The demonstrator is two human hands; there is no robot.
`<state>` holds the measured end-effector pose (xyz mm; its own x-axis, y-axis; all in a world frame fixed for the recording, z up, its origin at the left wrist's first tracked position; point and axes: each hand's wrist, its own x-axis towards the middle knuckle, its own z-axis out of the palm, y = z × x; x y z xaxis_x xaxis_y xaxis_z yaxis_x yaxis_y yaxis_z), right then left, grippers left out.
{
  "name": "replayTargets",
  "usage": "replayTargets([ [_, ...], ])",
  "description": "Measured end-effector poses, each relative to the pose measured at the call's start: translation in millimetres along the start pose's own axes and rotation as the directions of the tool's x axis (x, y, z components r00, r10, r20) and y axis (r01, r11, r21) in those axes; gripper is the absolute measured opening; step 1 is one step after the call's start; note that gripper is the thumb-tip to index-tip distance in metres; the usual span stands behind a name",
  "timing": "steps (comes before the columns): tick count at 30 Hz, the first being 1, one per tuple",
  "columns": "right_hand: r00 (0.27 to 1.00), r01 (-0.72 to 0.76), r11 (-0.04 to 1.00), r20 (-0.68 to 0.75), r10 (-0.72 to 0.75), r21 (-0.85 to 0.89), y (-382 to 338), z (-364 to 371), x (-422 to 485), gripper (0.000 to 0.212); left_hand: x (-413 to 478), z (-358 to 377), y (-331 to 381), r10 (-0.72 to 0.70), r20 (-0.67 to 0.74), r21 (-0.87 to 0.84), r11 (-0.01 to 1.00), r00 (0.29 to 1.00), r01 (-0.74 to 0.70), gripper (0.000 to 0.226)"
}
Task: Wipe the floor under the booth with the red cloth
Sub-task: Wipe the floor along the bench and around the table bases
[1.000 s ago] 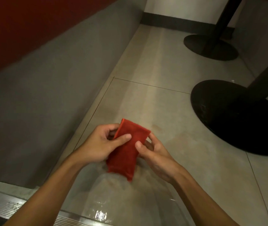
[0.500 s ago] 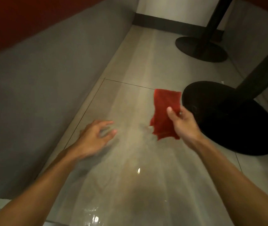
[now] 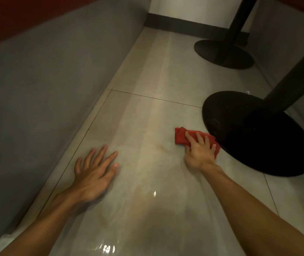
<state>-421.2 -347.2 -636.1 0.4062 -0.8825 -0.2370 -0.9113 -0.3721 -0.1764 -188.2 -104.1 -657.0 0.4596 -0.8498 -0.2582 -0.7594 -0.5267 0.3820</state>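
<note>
The pale tiled floor (image 3: 138, 117) fills the view, glossy, with glints of light near its front edge. Along its left edge runs the booth's grey base panel (image 3: 45, 89). On the right side sits the near black round table base (image 3: 258, 145), with a second table base (image 3: 225, 54) further back by the far edge.

The left hand (image 3: 93, 174) lies flat on the tile near the left edge, fingers (image 3: 99, 154) spread and straight, holding nothing; it looks like a prop.

The right hand (image 3: 201, 152) presses the red cloth (image 3: 180, 135) onto the floor, right up against the near base's rim. Its fingers are splayed on top of the cloth, nearly straight, not wrapped round it.

The cloth is bunched, and I'd judge it soft and light. It should slide easily on slick tile but ruck up, so a flat palm over its middle looks like the best hold. A faint brownish smudge (image 3: 163, 147) sits just left of it.
</note>
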Motion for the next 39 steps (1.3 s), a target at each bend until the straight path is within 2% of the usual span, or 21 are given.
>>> replayTargets([
  [3,0.998,0.061,0.998,0.011,-0.061,-0.009,-26,3,-14,0.057,-1,-1,1,0.001,-0.014,-0.003,1.0,1.0,-0.001,0.069],
  [6,0.977,0.201,0.979,0.059,-0.203,0.042,-64,10,-37,0.059,-1,0,2,-0.001,-0.018,-0.004,1.0,1.0,0.001,0.073],
  [9,0.942,0.328,0.942,0.049,-0.332,0.076,-88,23,-58,0.057,-1,0,4,-0.024,-0.04,-0.013,1.0,0.999,0.023,0.067],
  [12,0.928,0.37,0.927,0.007,-0.371,0.064,-82,28,-59,0.052,-1,-2,3,-0.02,-0.042,-0.024,1.0,0.999,0.019,0.062],
  [16,0.958,0.286,0.953,0.005,-0.288,0.099,-49,15,-33,0.048,-2,-2,1,0.015,-0.04,-0.037,0.999,0.999,-0.016,0.066],
  [22,0.993,0.116,0.983,0.009,-0.118,0.142,10,-8,1,0.044,-2,1,-1,0.03,-0.052,-0.034,0.999,0.998,-0.032,0.06],
  [28,0.997,0.034,0.995,0.069,-0.04,0.09,-22,2,-8,0.055,0,4,-6,0.069,-0.07,0.004,0.998,0.995,-0.069,0.055],
  [32,0.98,0.178,0.983,0.082,-0.181,0.043,-64,17,-33,0.052,-4,1,-10,0.086,-0.119,-0.056,0.994,0.989,-0.093,0.06],
  [34,0.954,0.28,0.959,0.099,-0.283,0.045,-86,25,-50,0.05,-14,-4,-16,0.033,-0.136,-0.007,0.999,0.99,-0.034,0.064],
  [37,0.883,0.452,0.892,0.13,-0.451,0.021,-103,39,-79,0.049,-38,-5,-32,-0.087,-0.122,0.092,0.991,0.989,0.099,0.067],
  [39,0.823,0.554,0.833,0.159,-0.546,-0.005,-103,46,-94,0.048,-53,-4,-40,-0.119,-0.118,0.113,0.985,0.986,0.133,0.067],
])
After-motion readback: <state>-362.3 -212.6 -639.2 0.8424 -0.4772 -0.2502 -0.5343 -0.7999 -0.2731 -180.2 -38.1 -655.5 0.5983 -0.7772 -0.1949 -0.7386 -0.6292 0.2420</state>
